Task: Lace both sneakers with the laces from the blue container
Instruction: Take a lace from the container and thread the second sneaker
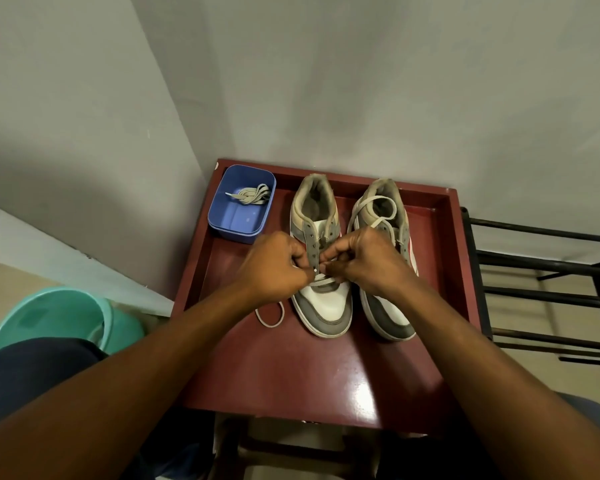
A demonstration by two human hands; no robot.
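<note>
Fingers (330, 258) of the right hand (368, 261) and left hand (278, 268) are curled tight, pinching the lace (323, 282) at the low eyelets (311, 250) of the sneaker (326, 306) beside the blue container (219, 221) (a second lace (250, 197) lies inside). Eyelet rows run away from the person, so the next holes lie just beyond the fingertips, the right hand seemingly nearer; which end each holds I cannot tell.

1. You have no readable text, brand, number or sign anywhere in this view.
2. The sneaker (326, 306) under your left hand (274, 265) and right hand (364, 261) shows only plain grey and white panels.
3. The second sneaker (392, 323), under your right hand and wrist, shows no legible logo.
4. The blue container (235, 234), beyond your left hand, shows no legible label.
</note>
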